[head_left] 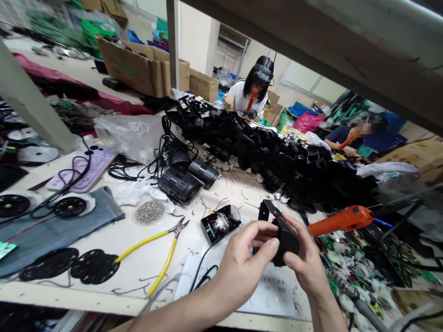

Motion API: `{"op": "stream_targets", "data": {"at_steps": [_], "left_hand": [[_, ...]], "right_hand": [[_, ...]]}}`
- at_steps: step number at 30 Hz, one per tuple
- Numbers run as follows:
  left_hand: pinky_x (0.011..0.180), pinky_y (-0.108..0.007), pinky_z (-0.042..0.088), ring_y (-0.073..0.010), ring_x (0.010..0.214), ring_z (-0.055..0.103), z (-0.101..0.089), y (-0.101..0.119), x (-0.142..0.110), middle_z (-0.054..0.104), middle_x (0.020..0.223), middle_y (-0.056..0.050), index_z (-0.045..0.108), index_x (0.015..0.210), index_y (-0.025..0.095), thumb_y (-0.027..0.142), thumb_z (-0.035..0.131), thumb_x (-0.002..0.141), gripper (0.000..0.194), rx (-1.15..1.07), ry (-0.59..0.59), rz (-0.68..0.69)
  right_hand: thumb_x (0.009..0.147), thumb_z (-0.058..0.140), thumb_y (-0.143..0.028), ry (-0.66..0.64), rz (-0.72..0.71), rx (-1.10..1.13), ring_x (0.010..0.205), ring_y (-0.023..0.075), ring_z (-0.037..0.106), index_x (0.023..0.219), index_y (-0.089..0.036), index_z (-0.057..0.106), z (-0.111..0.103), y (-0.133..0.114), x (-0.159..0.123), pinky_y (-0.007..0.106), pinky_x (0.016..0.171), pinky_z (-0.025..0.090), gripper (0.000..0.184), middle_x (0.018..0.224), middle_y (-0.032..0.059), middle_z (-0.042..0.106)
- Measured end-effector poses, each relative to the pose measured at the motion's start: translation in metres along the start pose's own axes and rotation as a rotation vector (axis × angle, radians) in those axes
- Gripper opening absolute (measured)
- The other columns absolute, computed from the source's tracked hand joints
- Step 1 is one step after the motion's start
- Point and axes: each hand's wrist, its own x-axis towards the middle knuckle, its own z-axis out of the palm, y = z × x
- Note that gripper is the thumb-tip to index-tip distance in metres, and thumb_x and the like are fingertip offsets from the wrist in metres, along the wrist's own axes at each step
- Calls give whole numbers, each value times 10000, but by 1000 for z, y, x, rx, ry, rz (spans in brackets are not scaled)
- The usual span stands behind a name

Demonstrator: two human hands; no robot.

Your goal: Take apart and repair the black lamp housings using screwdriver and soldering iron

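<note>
Both hands grip a black plastic housing [286, 237] above the front of the table. My left hand [247, 249] pinches its near left side between thumb and fingers. Wrapped along the right side of it is my right hand [306, 253], thumb at the lower edge. Just left of the hands lies an opened black casing [221, 223] with a circuit board and wires inside, a cable running from it. Beneath the hands is a white power strip [252, 299] with a small red light. To the right rests an orange electric screwdriver [341, 220].
Yellow-handled cutters [166, 244] lie spread at centre left, near a heap of small screws [150, 211]. Assembled black devices [182, 182] with cables stand behind. A large pile of black parts [256, 152] crosses the table. Circuit boards [356, 258] crowd the right. Two people sit beyond.
</note>
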Motion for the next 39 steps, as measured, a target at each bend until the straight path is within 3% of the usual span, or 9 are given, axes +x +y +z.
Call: {"op": "stream_targets", "data": {"at_steps": [4,10,16,19,23,25,29,34,39], "left_hand": [[836,-290,494,-192,925,636,-9,-4,0,694,986,-50,653,1000,198,338,603,876,194,2,30,-12],[900,-326,439,-214,988,593,-19,-20,2,664,990,-50,611,970,192,432,641,838,277,-177,70,-229],[950,-329,424,-238,1135,547,-23,-26,5,662,1109,-55,588,1081,217,385,782,715,447,-227,65,-330],[909,-329,461,-247,1117,579,-19,-25,7,663,1164,-67,593,1140,220,366,798,703,503,-329,22,-384],[799,-334,515,-254,969,655,-15,-24,8,691,1111,-96,637,1093,173,355,807,690,474,-422,80,-434],[786,-365,537,-257,895,682,-17,-24,9,707,1043,-101,652,1027,149,338,788,715,390,-428,92,-457],[773,-389,563,-272,857,711,-21,-26,11,706,1050,-105,645,989,138,290,722,787,264,-397,74,-497],[756,-391,577,-286,847,718,-22,-27,12,706,1044,-110,639,1002,130,313,711,798,283,-380,38,-494],[717,-367,575,-270,799,719,-22,-27,12,700,1073,-142,605,1112,118,402,732,776,458,-341,3,-471]], "right_hand": [[675,814,-500,-20,-28,-93,1166,298,602,1281,-359,577,7,2,0,437,969,509,666,1325,73,575],[673,817,-347,65,-157,-579,1376,331,378,1298,-348,546,14,3,1,548,1114,349,681,1421,83,420],[729,744,-300,136,-267,-748,1347,311,390,1327,-290,497,32,4,-2,510,1086,397,646,1394,110,374],[716,745,-264,172,-266,-754,1326,315,400,1338,-300,490,38,5,-6,516,1080,397,673,1381,105,356],[630,843,-354,154,-139,-625,1301,323,427,1343,-331,491,31,2,-6,511,1080,396,796,1369,88,405],[699,787,-462,185,-55,-451,1280,307,463,1350,-312,480,23,1,-2,489,1055,424,735,1354,96,464],[884,508,-597,375,77,-211,1206,285,543,1330,-237,510,13,2,14,457,968,479,573,1301,136,570],[786,645,-607,400,116,-261,1088,282,609,1188,-228,651,23,3,32,422,967,451,552,1157,93,681],[741,695,-582,468,154,-238,903,256,639,934,-213,725,32,8,40,358,855,458,417,928,49,726]]}}
